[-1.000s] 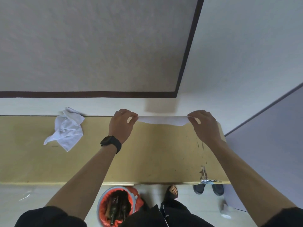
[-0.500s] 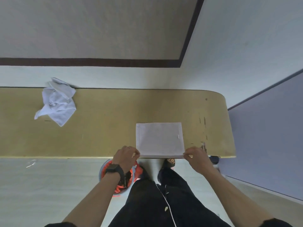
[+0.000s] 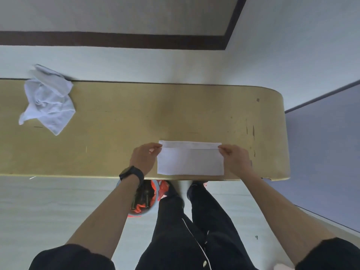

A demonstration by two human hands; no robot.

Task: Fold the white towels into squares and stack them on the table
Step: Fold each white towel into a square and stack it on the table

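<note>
2 towels [image 3: 190,160] (1 crumpled [image 3: 47,100]), 2 hands [image 3: 144,158], 1 table [image 3: 136,114]

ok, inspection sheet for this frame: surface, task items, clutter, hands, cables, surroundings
Surface: yellow table, scuffed near its right end.
Job's things: white towel at the near edge, folded over into a rectangle; crumpled towel at far left, unfolded.
Clutter: nothing seen on the table.
Grippers: left hand and right hand each pinch an upper corner of the fold.
Cables: nothing seen.
Surroundings: bucket holding dark bottles on the floor under the near edge; wall behind.
</note>
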